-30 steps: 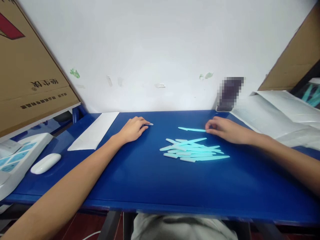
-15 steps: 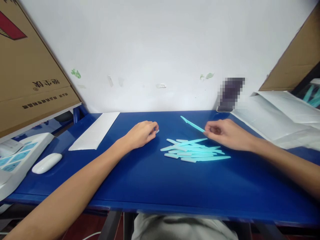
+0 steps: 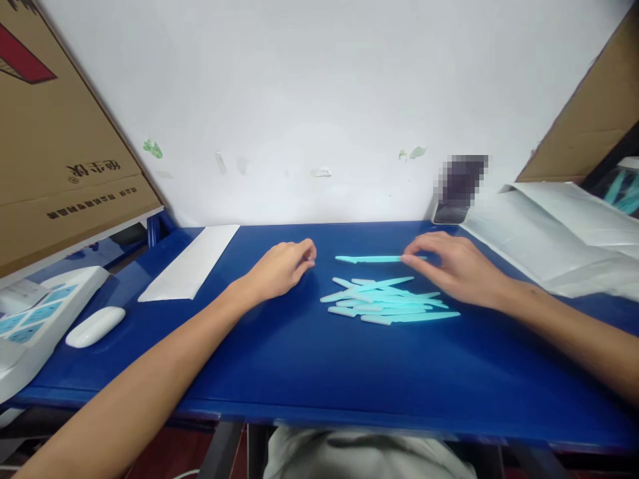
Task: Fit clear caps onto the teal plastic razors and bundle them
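Observation:
Between the thumb and fingertips of my right hand (image 3: 449,269) is a turquoise eyebrow razor (image 3: 369,259), lying level with its narrow head to the left. Its other end shows faintly behind the thumb. Just below lies a loose pile of eyebrow razors (image 3: 384,303), several of them crossing each other on the blue table. My left hand (image 3: 284,266), to the left of the pile, is closed in a pinch. A small whitish translucent piece shows at its fingertips, too small to name.
A white paper strip (image 3: 192,263) lies left of my left arm. Farther left are a white oval case (image 3: 94,326) and a white power strip (image 3: 30,319). A phone-like device (image 3: 452,211) leans at the wall. White bags (image 3: 544,233) cover the right side.
The razor in my right hand has turned from slanting to level, its head dropping and shifting left. My right hand's fingers have opened out somewhat. My left hand has barely moved.

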Motion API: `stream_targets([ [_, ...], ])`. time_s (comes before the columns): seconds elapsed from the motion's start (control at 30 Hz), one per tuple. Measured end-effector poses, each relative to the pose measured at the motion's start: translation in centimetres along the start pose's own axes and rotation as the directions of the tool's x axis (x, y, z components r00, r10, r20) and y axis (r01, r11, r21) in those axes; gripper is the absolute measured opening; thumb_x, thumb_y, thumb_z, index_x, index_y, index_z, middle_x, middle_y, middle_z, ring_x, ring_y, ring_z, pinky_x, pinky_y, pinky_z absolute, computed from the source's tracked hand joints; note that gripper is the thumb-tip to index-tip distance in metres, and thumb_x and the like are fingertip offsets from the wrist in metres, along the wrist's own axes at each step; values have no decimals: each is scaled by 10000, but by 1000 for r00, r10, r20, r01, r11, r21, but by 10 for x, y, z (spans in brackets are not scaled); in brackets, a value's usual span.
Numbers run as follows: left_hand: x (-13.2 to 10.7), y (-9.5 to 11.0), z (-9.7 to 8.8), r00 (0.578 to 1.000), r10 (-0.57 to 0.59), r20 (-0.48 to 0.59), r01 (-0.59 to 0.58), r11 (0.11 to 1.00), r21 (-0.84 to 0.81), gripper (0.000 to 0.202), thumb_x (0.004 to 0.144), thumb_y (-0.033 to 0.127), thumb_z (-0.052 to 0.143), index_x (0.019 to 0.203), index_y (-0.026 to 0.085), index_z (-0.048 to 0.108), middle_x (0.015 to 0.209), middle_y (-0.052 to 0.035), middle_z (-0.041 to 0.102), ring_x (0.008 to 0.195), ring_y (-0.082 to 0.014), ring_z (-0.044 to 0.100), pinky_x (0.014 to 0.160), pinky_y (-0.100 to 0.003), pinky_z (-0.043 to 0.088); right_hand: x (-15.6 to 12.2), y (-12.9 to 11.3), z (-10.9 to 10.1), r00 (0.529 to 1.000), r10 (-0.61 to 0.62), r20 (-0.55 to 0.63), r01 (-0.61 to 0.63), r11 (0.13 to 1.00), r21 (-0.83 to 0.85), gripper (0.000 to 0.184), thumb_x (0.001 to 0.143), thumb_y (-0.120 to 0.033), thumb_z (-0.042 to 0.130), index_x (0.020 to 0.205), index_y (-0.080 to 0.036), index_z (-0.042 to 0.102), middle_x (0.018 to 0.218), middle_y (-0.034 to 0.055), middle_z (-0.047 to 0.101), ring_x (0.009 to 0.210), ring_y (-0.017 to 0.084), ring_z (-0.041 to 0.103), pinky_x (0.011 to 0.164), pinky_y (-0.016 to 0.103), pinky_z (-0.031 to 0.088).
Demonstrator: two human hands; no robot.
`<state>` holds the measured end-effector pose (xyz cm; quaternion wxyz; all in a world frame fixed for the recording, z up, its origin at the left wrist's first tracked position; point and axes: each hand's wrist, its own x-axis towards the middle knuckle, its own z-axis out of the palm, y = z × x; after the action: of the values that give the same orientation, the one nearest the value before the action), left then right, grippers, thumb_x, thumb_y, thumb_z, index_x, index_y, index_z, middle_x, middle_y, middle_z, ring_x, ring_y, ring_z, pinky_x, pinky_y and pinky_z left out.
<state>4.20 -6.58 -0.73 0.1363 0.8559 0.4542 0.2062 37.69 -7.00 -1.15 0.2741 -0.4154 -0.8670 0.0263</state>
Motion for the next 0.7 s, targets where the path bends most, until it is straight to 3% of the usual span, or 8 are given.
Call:
stream_targets([
  [0.03, 2, 1, 4, 997, -58, -46, 44, 968, -248, 139, 914, 322, 627, 918, 184, 606, 919, -81, 711, 850, -210, 653, 768, -334, 480, -1, -1, 0, 999, 39, 6, -39, 999, 36, 336, 980, -489, 474, 938, -211, 658, 854, 57, 734, 720, 204, 672, 667, 347, 481],
  [0.07, 4, 2, 8, 989, -134, -66, 87, 875, -476, 203, 869, 364, 695, 878, 182, 605, 913, -75, 722, 848, -197, 660, 777, -327, 486, -1, -2, -1, 997, 72, 18, -73, 994, 81, 336, 983, -491, 468, 950, -208, 647, 824, 50, 737, 611, 178, 654, 603, 329, 473],
  [0.13, 7, 3, 16, 959, -278, -49, 142, 624, -768, 289, 764, 386, 805, 827, 171, 623, 888, -64, 731, 815, -168, 659, 756, -302, 485, -3, -6, -2, 994, 112, 9, -112, 982, 153, 323, 985, -488, 463, 964, -207, 621, 790, 36, 740, 436, 130, 575, 509, 309, 443],
  [0.2, 9, 4, 22, 931, -363, -41, 145, 468, -872, 313, 676, 350, 872, 806, 161, 659, 848, -46, 730, 770, -139, 642, 726, -276, 467, -4, -10, -2, 991, 126, -53, -115, 979, 171, 303, 987, -479, 461, 950, -213, 603, 782, 29, 740, 370, 108, 518, 473, 305, 420],
  [0.3, 9, 4, 25, 920, -387, -63, 111, 410, -906, 322, 621, 311, 907, 806, 153, 697, 802, -33, 728, 740, -122, 633, 714, -262, 456, -4, -10, -3, 988, 107, -109, -90, 984, 157, 276, 994, -453, 458, 931, -223, 597, 746, 16, 729, 365, 102, 494, 466, 299, 406],
  [0.5, 8, 6, 24, 935, -332, -128, 75, 536, -841, 304, 635, 337, 892, 799, 158, 709, 802, -41, 740, 756, -152, 664, 755, -300, 493, -5, -3, -1, 1000, 4, -28, 0, 993, 121, 259, 990, -429, 476, 974, -220, 628, 745, 13, 725, 485, 125, 572, 530, 287, 437],
  [0.6, 6, 12, 28, 959, -243, -146, 70, 702, -709, 269, 703, 378, 844, 801, 162, 715, 834, -57, 750, 760, -182, 675, 761, -336, 515, -4, -5, 1, 1000, -10, 26, 8, 996, 86, 292, 989, -448, 477, 959, -217, 653, 776, 26, 717, 581, 150, 609, 567, 294, 445],
  [0.7, 4, 17, 29, 984, -106, -140, 36, 904, -427, 239, 830, 424, 737, 851, 186, 744, 902, -62, 762, 839, -215, 678, 825, -370, 519, -1, -6, 1, 996, -55, 73, 53, 998, 27, 326, 978, -471, 483, 942, -213, 678, 910, 64, 725, 757, 198, 661, 656, 321, 480],
])
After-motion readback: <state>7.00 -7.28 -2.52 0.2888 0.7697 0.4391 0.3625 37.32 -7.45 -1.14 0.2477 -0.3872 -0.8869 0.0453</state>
